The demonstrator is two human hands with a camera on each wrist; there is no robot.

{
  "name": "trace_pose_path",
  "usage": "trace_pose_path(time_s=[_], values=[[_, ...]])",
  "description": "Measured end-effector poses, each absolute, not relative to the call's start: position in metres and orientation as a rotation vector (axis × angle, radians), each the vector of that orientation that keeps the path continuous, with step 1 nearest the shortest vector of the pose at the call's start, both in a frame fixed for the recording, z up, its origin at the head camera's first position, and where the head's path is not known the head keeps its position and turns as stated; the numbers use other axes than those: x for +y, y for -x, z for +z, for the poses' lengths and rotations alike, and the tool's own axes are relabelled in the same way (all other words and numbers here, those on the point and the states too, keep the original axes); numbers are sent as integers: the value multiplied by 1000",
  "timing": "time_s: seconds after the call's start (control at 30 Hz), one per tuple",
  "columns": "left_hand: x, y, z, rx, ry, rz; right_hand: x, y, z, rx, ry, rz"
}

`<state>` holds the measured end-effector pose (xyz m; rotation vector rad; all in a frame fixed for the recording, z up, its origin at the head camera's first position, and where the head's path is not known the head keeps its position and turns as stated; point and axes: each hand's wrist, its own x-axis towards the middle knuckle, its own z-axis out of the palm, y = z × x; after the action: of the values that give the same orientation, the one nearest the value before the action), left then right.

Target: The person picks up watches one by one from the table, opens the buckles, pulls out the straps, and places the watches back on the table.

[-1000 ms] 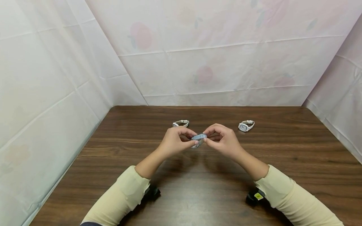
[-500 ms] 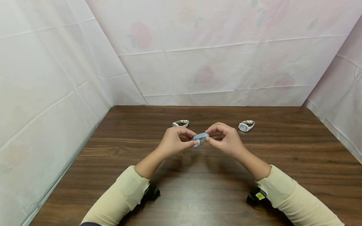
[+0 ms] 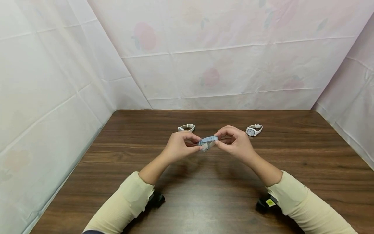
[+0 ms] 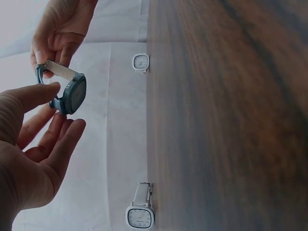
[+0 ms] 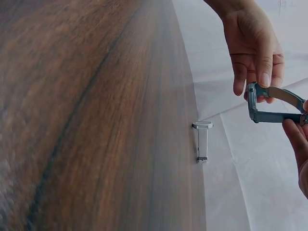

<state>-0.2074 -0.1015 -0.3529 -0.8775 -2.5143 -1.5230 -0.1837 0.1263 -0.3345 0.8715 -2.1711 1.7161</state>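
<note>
A blue wristwatch (image 3: 209, 139) is held above the table between both hands, its strap forming a loop. My left hand (image 3: 181, 147) pinches it at the case end between thumb and fingers. At the opposite end, by the buckle (image 5: 303, 118), my right hand (image 3: 236, 143) grips the strap with thumb and fingertips. In the left wrist view the watch case (image 4: 75, 95) is turned partly side-on, and the pale inner side of the strap (image 4: 61, 70) shows.
Two white wristwatches rest on the brown wooden table (image 3: 193, 201): one white watch (image 3: 190, 126) behind my left hand, partly covered by it, and another white watch (image 3: 254, 130) behind my right. Pale curtains (image 3: 219, 55) enclose the back and sides.
My right hand has shifted slightly right and up, drawing its end of the blue watch along. More of the strap loop shows between the hands. The left hand has hardly moved.
</note>
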Motion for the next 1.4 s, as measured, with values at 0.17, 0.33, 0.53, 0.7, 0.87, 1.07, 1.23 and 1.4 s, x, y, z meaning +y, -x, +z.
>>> trace_pose_path(time_s=[0.17,0.33,0.53,0.7,0.87,1.07,1.23,1.4], values=[[-102,207,-353,-2535,873,-1507,129,185,-336,-2170,-862,1736],[-103,207,-353,-2546,873,-1522,133,196,-351,-2144,-863,1766],[-102,207,-354,-2494,937,-1625,134,198,-355,-2109,-897,1784],[-99,207,-353,-2455,973,-1596,132,199,-357,-2128,-941,1771],[-99,206,-351,-2453,970,-1537,132,199,-357,-2168,-955,1728],[-99,205,-351,-2473,960,-1525,132,200,-353,-2198,-1015,1562],[-99,204,-351,-2484,948,-1522,127,189,-338,-2219,-1041,1462],[-99,204,-351,-2478,938,-1531,130,196,-349,-2242,-1011,1477]])
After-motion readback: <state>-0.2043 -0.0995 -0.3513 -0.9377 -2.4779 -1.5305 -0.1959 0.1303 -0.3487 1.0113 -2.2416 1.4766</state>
